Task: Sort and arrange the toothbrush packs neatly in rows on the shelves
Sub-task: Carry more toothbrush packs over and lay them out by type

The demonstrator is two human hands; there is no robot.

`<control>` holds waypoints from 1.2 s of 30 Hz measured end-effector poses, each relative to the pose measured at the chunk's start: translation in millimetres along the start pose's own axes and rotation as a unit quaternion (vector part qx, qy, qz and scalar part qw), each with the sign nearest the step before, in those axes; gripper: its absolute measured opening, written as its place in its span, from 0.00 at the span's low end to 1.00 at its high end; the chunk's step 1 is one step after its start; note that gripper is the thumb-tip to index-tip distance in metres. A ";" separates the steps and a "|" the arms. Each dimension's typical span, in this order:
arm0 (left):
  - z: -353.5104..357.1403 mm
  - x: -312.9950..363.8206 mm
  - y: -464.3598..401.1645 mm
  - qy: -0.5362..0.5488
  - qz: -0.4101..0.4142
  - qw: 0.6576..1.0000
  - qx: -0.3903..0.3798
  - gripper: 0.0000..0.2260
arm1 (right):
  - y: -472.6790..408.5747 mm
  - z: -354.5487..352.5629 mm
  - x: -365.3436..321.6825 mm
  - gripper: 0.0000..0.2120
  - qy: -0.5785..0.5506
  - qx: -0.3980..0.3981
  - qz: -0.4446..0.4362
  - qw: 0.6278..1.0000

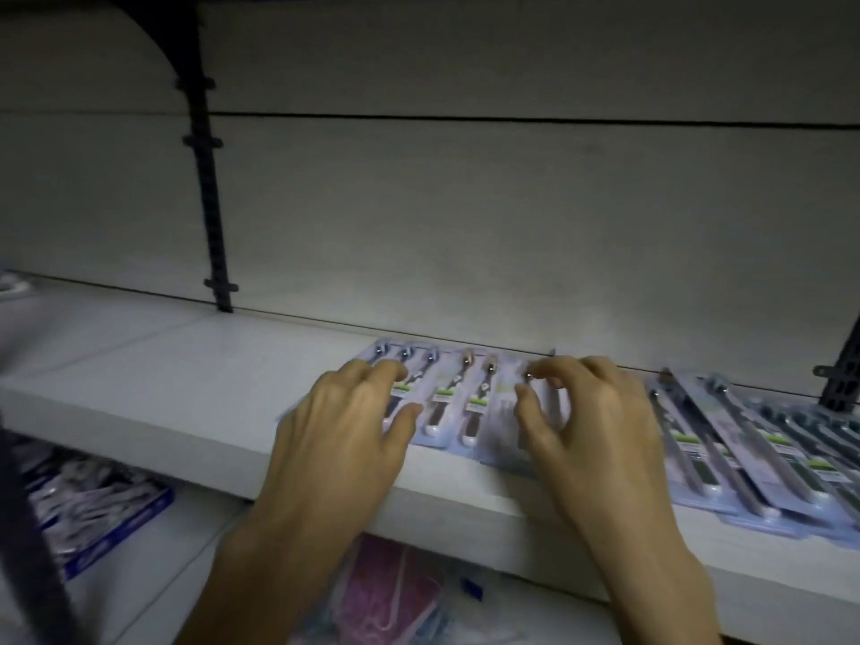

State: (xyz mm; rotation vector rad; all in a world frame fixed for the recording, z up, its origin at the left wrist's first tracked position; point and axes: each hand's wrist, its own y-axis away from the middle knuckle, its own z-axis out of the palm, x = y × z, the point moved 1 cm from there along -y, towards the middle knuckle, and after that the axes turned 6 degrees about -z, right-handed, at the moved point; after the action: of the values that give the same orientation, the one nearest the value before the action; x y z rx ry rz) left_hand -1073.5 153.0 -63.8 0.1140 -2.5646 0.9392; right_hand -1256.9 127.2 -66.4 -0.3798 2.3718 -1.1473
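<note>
Dim white shelf (186,360), grey back panel. Toothbrush packs (458,398) flat in row from middle to right end. Left hand (344,421) and right hand (591,421) resting on packs, fingers loosely bent, gripping nothing.

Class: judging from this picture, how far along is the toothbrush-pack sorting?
Done: one pack lies square against the back wall. In hand: left hand and right hand rest on that row. Left: the overlapping, slanted packs to the right, and the bare shelf.
</note>
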 end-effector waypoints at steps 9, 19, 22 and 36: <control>-72.7 -101.5 15.5 -0.103 -0.006 0.995 0.013 0.17 | 10.0 36.6 -127.8 0.13 -0.011 -0.036 -0.087 0.995; -177.6 -239.8 37.7 -0.107 -0.016 0.993 0.044 0.15 | 39.4 80.3 -295.8 0.10 -0.029 -0.043 -0.140 0.989; -206.6 -283.9 48.7 -0.131 -0.021 0.990 0.054 0.13 | 49.7 96.9 -346.4 0.10 -0.032 -0.057 -0.155 0.986; -283.7 -451.6 45.9 -0.220 -0.063 0.970 0.085 0.12 | 55.8 178.3 -518.9 0.14 -0.058 -0.163 -0.246 0.954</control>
State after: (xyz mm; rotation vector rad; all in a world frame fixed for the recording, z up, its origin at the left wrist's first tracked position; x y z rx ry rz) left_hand -572.4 340.8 -75.8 0.5880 -2.8201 1.1945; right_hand -724.8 271.5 -53.0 -1.1711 2.4285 -0.8852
